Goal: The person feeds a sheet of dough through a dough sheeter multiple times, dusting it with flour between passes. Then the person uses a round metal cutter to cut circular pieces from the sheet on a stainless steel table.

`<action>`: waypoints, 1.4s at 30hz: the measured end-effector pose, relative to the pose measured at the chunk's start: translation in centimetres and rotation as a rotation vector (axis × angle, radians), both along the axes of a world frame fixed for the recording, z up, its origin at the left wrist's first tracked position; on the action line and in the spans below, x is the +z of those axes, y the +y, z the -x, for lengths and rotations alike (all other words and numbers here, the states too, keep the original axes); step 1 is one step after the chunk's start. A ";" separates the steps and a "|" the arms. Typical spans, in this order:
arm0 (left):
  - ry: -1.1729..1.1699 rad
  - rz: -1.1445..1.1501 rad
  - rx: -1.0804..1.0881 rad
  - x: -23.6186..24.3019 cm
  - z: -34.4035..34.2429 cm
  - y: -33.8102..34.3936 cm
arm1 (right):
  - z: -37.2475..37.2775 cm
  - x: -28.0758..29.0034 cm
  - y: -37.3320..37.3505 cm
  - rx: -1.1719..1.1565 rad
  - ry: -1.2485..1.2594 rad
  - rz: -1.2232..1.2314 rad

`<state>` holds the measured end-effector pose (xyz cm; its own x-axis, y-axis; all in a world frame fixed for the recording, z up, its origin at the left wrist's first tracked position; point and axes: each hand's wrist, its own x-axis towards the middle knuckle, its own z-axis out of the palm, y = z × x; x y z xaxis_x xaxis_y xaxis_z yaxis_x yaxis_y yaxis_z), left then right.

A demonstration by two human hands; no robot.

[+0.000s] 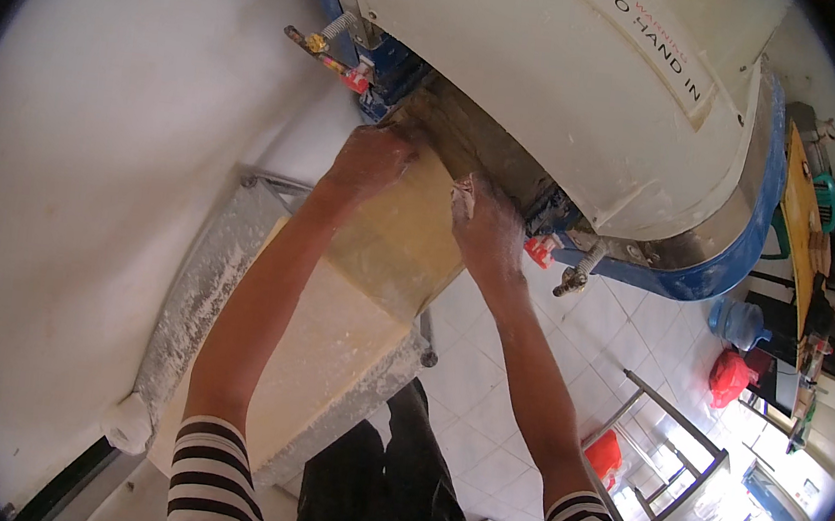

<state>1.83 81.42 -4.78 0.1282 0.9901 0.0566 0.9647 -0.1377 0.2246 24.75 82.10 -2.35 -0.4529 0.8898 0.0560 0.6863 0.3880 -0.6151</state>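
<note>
Yellow sheet (pixel 395 233): lying near centre, between your hands
Left hand (pixel 371 164): showing at 11 o'clock; shadow is hiding fingertips, cannot tell grip
Right hand (pixel 487 225): showing at 2 o'clock; cannot tell fingers' grip

Passage at upper right is blocked by the machine cover (pixel 554 93), at left by the wall (pixel 86 148). Open room is offered above the tiled floor (pixel 591 333), bounded at lower right by a metal frame (pixel 679 415).

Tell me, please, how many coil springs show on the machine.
2: the left spring, up and left of the left hand; the right spring, to the right of the right hand. Others may be hidden.
</note>
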 end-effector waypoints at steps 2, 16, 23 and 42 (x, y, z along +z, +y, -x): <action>-0.015 0.034 0.013 0.9 0.4 -0.3 | -0.3 0.8 -0.6 0.001 -0.033 -0.012; -0.164 -0.019 0.042 7.8 5.4 -4.9 | -1.4 4.3 -4.3 0.206 0.211 -0.154; -0.700 -0.054 0.314 13.6 5.1 -10.7 | -1.4 11.9 -7.8 0.275 0.230 -0.191; -0.743 -0.320 0.831 5.7 5.5 -53.1 | 5.3 7.2 -46.7 0.511 0.270 0.378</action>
